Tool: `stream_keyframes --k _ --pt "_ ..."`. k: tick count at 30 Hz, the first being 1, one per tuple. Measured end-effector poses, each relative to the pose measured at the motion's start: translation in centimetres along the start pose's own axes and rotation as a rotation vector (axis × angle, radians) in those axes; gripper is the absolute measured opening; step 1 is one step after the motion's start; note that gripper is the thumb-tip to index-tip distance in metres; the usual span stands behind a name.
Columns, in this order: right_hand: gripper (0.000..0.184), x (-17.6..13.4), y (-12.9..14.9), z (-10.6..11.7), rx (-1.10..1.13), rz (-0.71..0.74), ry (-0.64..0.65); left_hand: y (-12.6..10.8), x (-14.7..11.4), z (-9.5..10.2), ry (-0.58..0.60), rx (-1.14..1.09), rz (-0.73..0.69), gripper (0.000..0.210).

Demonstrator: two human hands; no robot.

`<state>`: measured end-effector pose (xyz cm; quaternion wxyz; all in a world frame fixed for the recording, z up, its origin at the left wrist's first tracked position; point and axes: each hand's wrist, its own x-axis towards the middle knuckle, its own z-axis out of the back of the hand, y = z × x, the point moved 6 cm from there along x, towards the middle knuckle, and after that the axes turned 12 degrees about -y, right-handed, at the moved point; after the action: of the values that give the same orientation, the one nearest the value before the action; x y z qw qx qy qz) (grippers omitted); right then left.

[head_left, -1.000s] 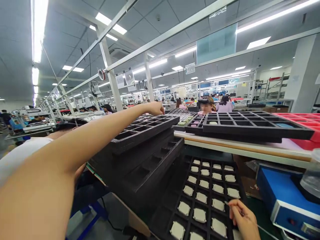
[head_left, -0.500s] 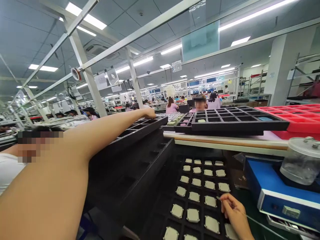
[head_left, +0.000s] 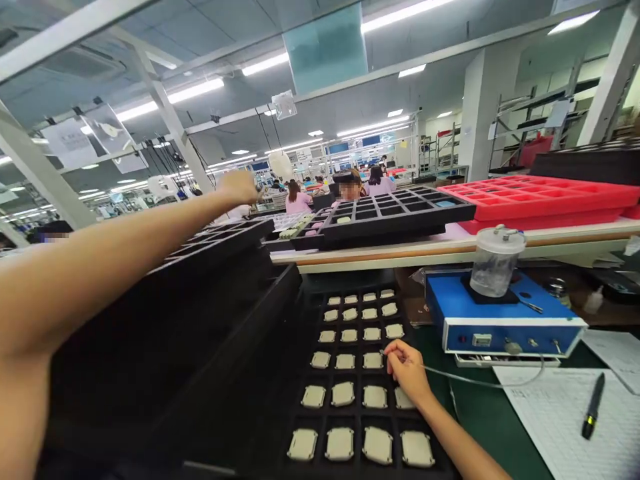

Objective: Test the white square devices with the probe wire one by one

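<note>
1. From my distant seat I count two bare hands at work, one low and one high.
2. The right hand [head_left: 407, 370] is pinched around one thin tool [head_left: 383, 353], its tip right at the edge of a piece in the tray; I can't tell whether they touch.
3. One clear tube [head_left: 500, 386] runs from that hand towards the blue box [head_left: 500, 313].
4. Beneath, one black tray [head_left: 330, 419] lies flat, and I count twenty-three pale pieces [head_left: 340, 445] showing: five rows of four, plus one row of three where the hand covers the fourth spot. Each sits in its own compartment.
5. Up at the left, the left hand [head_left: 237, 187] hangs above the stack of black trays [head_left: 150, 313], arm outstretched. It's blurred, so I can't tell whether it grips anything.
6. On the shelf [head_left: 350, 259], one compartment tray [head_left: 400, 227] shows one pale green piece [head_left: 344, 219] and one blue piece [head_left: 447, 204]; beside it, at least two red trays [head_left: 550, 213] are stacked.
7. One lidded jar [head_left: 495, 267] and one small metal tool [head_left: 531, 306] rest on the blue box; one pen [head_left: 593, 407] lies on paper [head_left: 545, 413].
</note>
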<state>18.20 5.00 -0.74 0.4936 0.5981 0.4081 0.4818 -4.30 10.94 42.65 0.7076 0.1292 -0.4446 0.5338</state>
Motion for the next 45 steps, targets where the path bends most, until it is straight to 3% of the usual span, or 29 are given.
stream_keyframes --k 3,4,6,9,11,13,17,19,21,23,29,33,35,37,42,45 --pt "0.014 -0.2 0.3 0.0 -0.015 -0.001 0.014 -2.1 -4.2 0.4 0.023 -0.105 0.125 0.038" --pt "0.014 -0.3 0.4 0.1 -0.019 0.002 0.017 -3.4 -6.7 0.2 0.079 -0.295 0.181 0.039" --pt "0.014 -0.4 0.4 0.2 -0.033 0.015 0.024 -6.2 -12.8 -0.1 0.191 -0.69 0.306 0.035" --pt "0.014 -0.6 0.4 0.0 -0.056 0.032 0.065 -8.8 -22.7 -1.6 0.41 -1.083 0.556 0.039" --pt "0.013 -0.8 0.6 -0.2 -0.062 0.046 0.106 -8.4 -27.7 -3.9 0.525 -1.254 0.709 0.041" --pt "0.011 -1.1 1.1 -0.3 -0.063 0.083 0.129 -6.2 -30.4 -6.9 0.505 -1.332 0.774 0.041" --pt "0.01 -1.4 2.2 -0.2 -0.071 0.176 0.127 0.6 -32.2 -15.1 0.319 -1.312 0.803 0.037" --pt "0.01 -1.5 2.4 -0.2 -0.076 0.202 0.128 3.3 -33.1 -19.0 0.299 -1.245 0.814 0.039" --pt "0.01 -1.5 2.4 -0.1 -0.085 0.215 0.126 5.1 -34.3 -21.9 0.319 -1.192 0.828 0.04" --pt "0.009 -1.6 2.3 0.0 -0.1 0.227 0.121 6.2 -35.5 -23.5 0.337 -1.151 0.846 0.042" --pt "0.009 -2.0 3.1 0.0 -0.168 0.276 0.105 7.4 -36.4 -23.0 0.281 -0.931 0.816 0.027" --pt "0.01 -2.1 3.4 0.0 -0.22 0.301 0.094 5.9 -36.0 -21.9 0.301 -0.732 0.516 0.024" --pt "0.01 -2.1 3.3 0.0 -0.231 0.308 0.101 4.7 -36.3 -21.9 0.377 -0.651 0.341 0.026" --pt "0.01 -2.1 3.3 0.0 -0.228 0.314 0.107 4.0 -36.8 -22.3 0.48 -0.631 0.268 0.028" --pt "0.01 -2.1 3.4 0.0 -0.229 0.319 0.109 4.0 -37.8 -23.1 0.717 -0.721 0.321 0.039" --pt "0.01 -2.1 3.6 0.0 -0.206 0.318 0.112 4.4 -37.7 -23.4 0.751 -0.851 0.447 0.045"
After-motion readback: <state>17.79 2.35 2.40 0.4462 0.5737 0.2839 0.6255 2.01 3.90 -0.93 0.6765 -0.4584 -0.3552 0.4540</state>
